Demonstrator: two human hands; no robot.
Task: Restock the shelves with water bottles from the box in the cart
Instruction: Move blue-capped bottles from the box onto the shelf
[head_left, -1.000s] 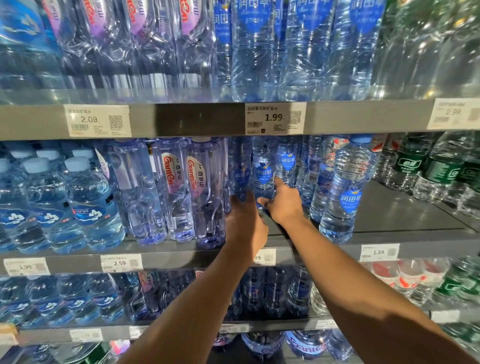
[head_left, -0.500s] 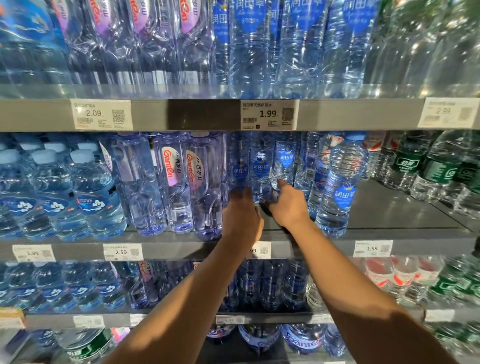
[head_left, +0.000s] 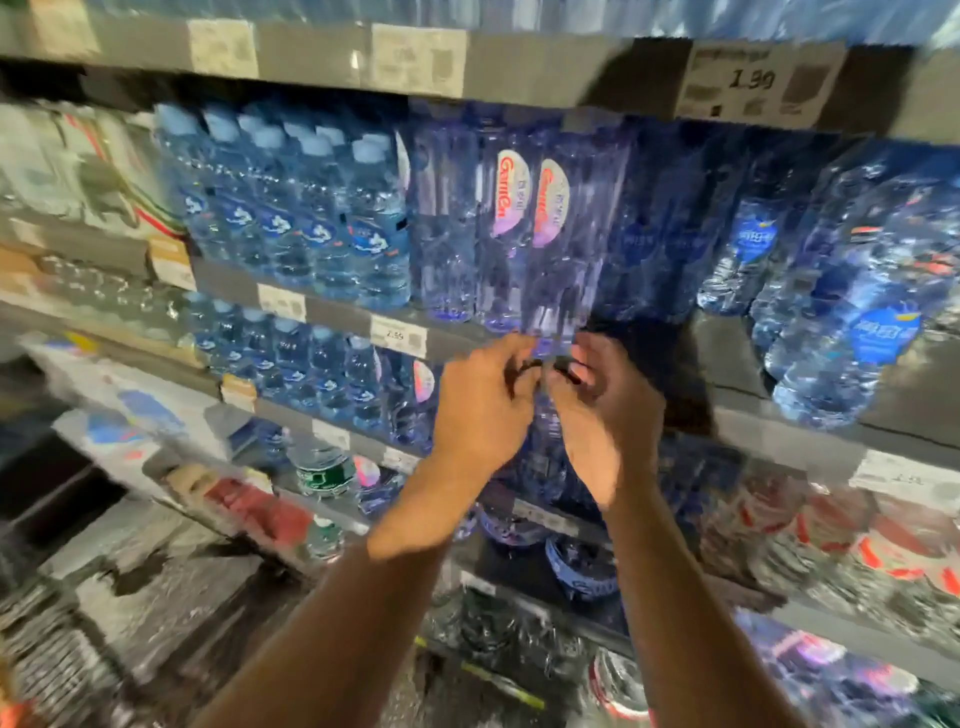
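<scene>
The frame is motion-blurred. My left hand (head_left: 483, 410) and my right hand (head_left: 608, 415) hover close together just in front of the middle shelf's edge (head_left: 779, 431), fingers loosely curled, fingertips almost meeting. Neither hand holds a bottle. Behind and above them stand blue-labelled water bottles (head_left: 748, 249) in a dark gap of the shelf. Another blue-labelled bottle (head_left: 852, 332) stands at the shelf front to the right. The box and the cart are out of view.
Tall clear bottles with pink labels (head_left: 511, 208) stand left of the hands, and rows of light-blue-capped bottles (head_left: 322, 218) further left. Price tags (head_left: 397, 335) line the shelf edges. Lower shelves hold more bottles, some green-labelled (head_left: 319, 475) and some red-labelled (head_left: 831, 525).
Both hands have let go of the blue-labelled bottles and drawn back out of the shelf to its front edge. The view has swung left and down.
</scene>
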